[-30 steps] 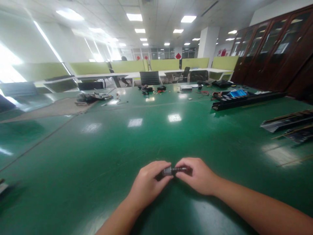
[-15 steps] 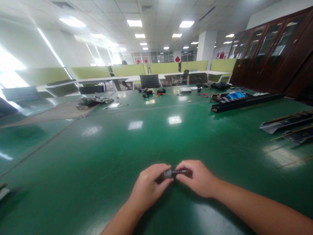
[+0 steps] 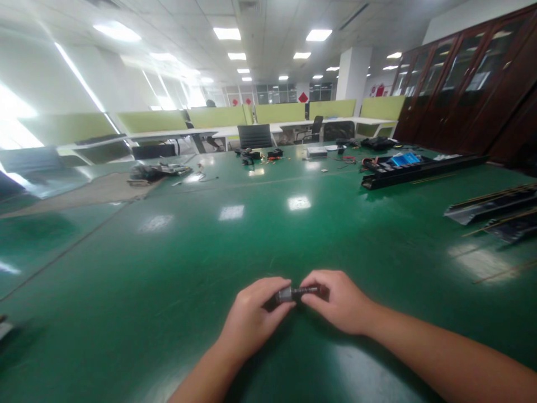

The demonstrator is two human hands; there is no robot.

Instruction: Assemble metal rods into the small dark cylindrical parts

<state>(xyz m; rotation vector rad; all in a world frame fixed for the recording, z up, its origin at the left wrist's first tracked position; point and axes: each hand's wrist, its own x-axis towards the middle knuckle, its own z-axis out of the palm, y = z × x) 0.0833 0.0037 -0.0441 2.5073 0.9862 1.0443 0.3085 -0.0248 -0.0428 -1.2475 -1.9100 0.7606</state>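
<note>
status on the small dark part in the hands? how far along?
Done: nothing finished shows near the hands. In hand: the left hand and right hand pinch opposite ends of a small dark cylindrical part with a grey metal collar, just above the glossy green table. Whether its pieces are joined is too small to tell. Left: long black rails and loose parts sit untouched far off.

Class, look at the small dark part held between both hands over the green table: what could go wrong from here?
The small dark part is pinched only by fingertips of the left hand and right hand, so it might slip. Dropped on the glossy green table, it could roll away.
</note>
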